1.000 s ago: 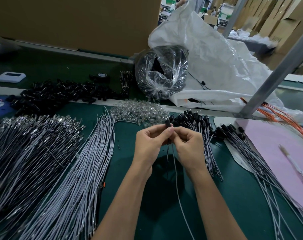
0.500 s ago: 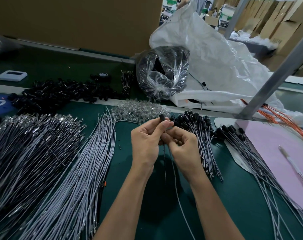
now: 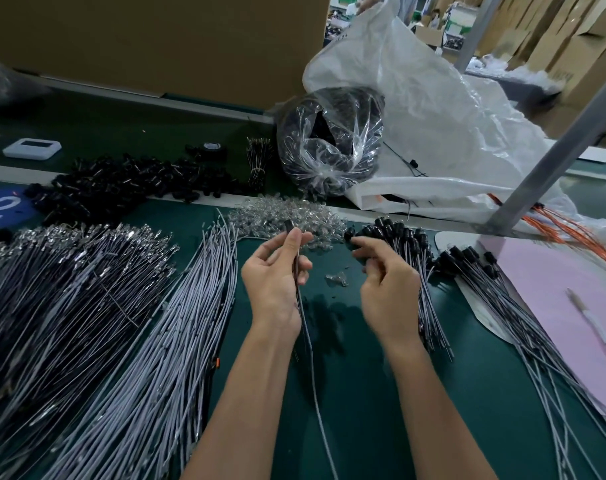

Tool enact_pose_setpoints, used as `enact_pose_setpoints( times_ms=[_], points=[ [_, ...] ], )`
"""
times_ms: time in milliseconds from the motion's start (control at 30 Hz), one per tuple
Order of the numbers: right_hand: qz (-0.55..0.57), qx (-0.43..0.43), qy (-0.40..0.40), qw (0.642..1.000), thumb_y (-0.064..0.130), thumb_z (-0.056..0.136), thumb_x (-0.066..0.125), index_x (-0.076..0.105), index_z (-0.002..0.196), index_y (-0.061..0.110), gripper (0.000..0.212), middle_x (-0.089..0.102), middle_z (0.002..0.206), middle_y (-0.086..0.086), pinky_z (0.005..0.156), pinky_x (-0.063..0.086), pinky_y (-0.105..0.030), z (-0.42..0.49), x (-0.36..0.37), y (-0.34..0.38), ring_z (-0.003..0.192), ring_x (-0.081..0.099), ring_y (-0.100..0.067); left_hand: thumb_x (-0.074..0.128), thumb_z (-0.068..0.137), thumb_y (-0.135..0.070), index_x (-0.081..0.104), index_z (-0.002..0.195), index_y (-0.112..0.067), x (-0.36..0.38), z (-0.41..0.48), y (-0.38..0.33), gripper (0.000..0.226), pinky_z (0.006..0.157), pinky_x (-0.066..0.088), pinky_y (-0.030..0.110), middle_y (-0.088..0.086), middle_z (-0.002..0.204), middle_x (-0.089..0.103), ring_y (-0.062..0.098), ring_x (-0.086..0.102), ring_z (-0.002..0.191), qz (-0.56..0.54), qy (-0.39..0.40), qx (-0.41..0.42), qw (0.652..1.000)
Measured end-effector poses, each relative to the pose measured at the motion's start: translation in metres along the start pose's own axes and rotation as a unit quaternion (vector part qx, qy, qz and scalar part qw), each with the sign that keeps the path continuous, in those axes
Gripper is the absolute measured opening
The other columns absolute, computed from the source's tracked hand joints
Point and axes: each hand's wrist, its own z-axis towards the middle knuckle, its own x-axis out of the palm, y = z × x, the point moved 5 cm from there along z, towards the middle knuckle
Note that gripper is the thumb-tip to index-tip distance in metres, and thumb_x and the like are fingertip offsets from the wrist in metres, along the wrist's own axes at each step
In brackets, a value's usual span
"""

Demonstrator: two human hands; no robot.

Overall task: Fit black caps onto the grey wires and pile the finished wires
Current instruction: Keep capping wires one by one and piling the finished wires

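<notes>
Left hand (image 3: 277, 275) grip pinching thin grey wire (image 3: 314, 386) with black cylindrical cap (image 3: 288, 225), right hand (image 3: 388, 285) blurred, grip unclear

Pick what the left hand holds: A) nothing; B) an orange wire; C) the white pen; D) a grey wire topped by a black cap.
D: the left hand pinches a grey wire, its black cap showing above the fingertips.
</notes>
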Motion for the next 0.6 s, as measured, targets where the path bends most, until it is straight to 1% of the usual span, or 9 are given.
enact_pose_setpoints(
  times_ms=[67, 133, 200, 267, 333, 400, 467, 533, 600],
  points=[
    [-0.063, -0.017, 0.066, 0.996, -0.013, 0.089, 0.050, 0.069, 0.119, 0.014, 0.045, 0.069, 0.110, 0.000, 0.097, 0.045, -0.026, -0.003, 0.010, -0.001, 0.106, 0.059, -0.016, 0.066, 0.090, -0.006, 0.061, 0.104, 0.002, -0.001, 0.001, 0.002, 0.016, 0.038, 0.035, 0.016, 0.005, 0.075, 0.074, 0.007, 0.050, 0.044, 0.026, -0.001, -0.004, 1.000],
    [-0.116, -0.023, 0.120, 0.986, -0.002, 0.090, 0.059, 0.068, 0.122, 0.014, 0.037, 0.065, 0.115, -0.002, 0.097, 0.037, -0.020, -0.006, 0.019, -0.005, 0.112, 0.052, -0.018, 0.067, 0.090, -0.005, 0.064, 0.103, 0.000, -0.002, 0.001, 0.004, 0.014, 0.040, 0.037, 0.016, 0.004, 0.075, 0.075, 0.007, 0.053, 0.045, 0.060, -0.003, 0.004, 0.998],
    [-0.146, -0.012, 0.146, 0.978, 0.006, 0.091, 0.064, 0.069, 0.120, 0.013, 0.031, 0.062, 0.112, -0.003, 0.093, 0.035, -0.019, -0.007, 0.022, -0.009, 0.110, 0.050, -0.019, 0.067, 0.090, -0.005, 0.066, 0.101, -0.004, -0.002, -0.001, 0.005, 0.011, 0.042, 0.038, 0.017, 0.003, 0.077, 0.075, 0.007, 0.055, 0.047, 0.084, 0.003, 0.013, 0.996],
    [-0.143, 0.008, 0.152, 0.978, 0.004, 0.090, 0.064, 0.072, 0.112, 0.009, 0.024, 0.062, 0.104, -0.005, 0.092, 0.042, -0.024, -0.006, 0.023, -0.013, 0.102, 0.055, -0.021, 0.067, 0.090, -0.004, 0.067, 0.098, -0.007, -0.001, -0.002, 0.005, 0.009, 0.043, 0.038, 0.017, 0.003, 0.078, 0.076, 0.006, 0.055, 0.048, 0.095, 0.014, 0.016, 0.995],
    [-0.129, 0.023, 0.138, 0.982, -0.001, 0.088, 0.064, 0.073, 0.104, 0.006, 0.019, 0.065, 0.098, -0.007, 0.087, 0.046, -0.025, -0.005, 0.022, -0.014, 0.093, 0.060, -0.021, 0.067, 0.089, -0.004, 0.067, 0.096, -0.009, 0.002, -0.003, 0.005, 0.008, 0.044, 0.038, 0.017, 0.003, 0.078, 0.076, 0.006, 0.054, 0.047, 0.107, 0.028, 0.010, 0.994],
    [-0.103, 0.042, 0.104, 0.988, -0.002, 0.087, 0.065, 0.073, 0.101, 0.005, 0.017, 0.068, 0.097, -0.008, 0.081, 0.042, -0.014, -0.002, 0.016, -0.013, 0.087, 0.062, -0.017, 0.068, 0.089, -0.004, 0.068, 0.096, -0.009, 0.004, -0.004, 0.007, 0.009, 0.045, 0.039, 0.016, 0.002, 0.078, 0.076, 0.005, 0.053, 0.046, 0.124, 0.047, 0.001, 0.991],
    [-0.040, 0.066, 0.054, 0.996, 0.001, 0.086, 0.069, 0.074, 0.094, 0.009, 0.012, 0.070, 0.091, -0.004, 0.076, 0.042, -0.009, 0.001, 0.008, -0.013, 0.079, 0.062, -0.012, 0.069, 0.088, -0.006, 0.069, 0.096, -0.009, 0.008, -0.006, 0.009, 0.009, 0.045, 0.041, 0.015, 0.002, 0.079, 0.076, 0.005, 0.051, 0.044, 0.146, 0.071, -0.004, 0.987],
    [0.050, 0.090, 0.006, 0.995, 0.008, 0.084, 0.074, 0.071, 0.085, 0.013, 0.007, 0.070, 0.081, 0.000, 0.071, 0.048, -0.014, 0.004, 0.000, -0.014, 0.072, 0.063, -0.011, 0.070, 0.087, -0.008, 0.071, 0.093, -0.010, 0.011, -0.007, 0.012, 0.006, 0.045, 0.042, 0.015, 0.003, 0.080, 0.076, 0.006, 0.048, 0.042, 0.174, 0.100, -0.001, 0.980],
    [0.162, 0.126, -0.040, 0.978, 0.012, 0.084, 0.076, 0.067, 0.082, 0.013, 0.009, 0.069, 0.076, -0.002, 0.062, 0.051, -0.022, 0.006, -0.008, -0.016, 0.068, 0.062, -0.013, 0.073, 0.085, -0.008, 0.072, 0.090, -0.011, 0.015, -0.008, 0.014, 0.006, 0.046, 0.042, 0.014, 0.005, 0.079, 0.076, 0.007, 0.046, 0.041, 0.206, 0.125, 0.007, 0.970]
  ],
)
